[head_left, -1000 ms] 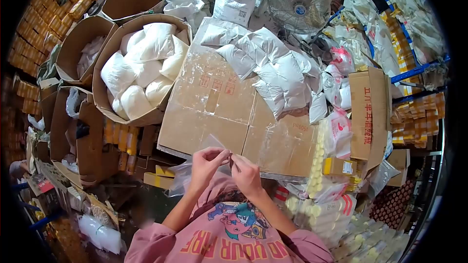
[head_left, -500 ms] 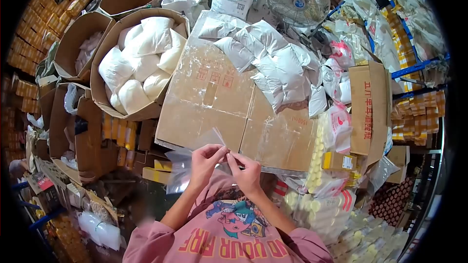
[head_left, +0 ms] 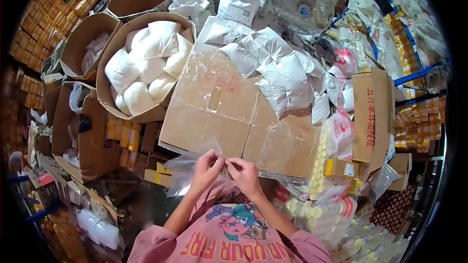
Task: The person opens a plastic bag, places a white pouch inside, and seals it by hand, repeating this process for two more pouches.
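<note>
My left hand (head_left: 204, 169) and my right hand (head_left: 245, 175) meet just below the near edge of a flat cardboard sheet (head_left: 229, 112). Both pinch the top edge of a clear plastic bag (head_left: 184, 171), which hangs down to the left of my left hand. The fingertips of the two hands almost touch. Grey-white filled pouches (head_left: 278, 70) lie piled on the far right part of the cardboard.
A round cardboard bin (head_left: 105, 97) full of white sacks stands at the left, with more bins behind it. A fan (head_left: 302, 6) stands at the back. An open carton (head_left: 371, 117) and bags of yellow items (head_left: 321, 199) crowd the right.
My hands have stayed together on the bag's edge, shifting slightly lower. The bag's upper corner has folded down.
</note>
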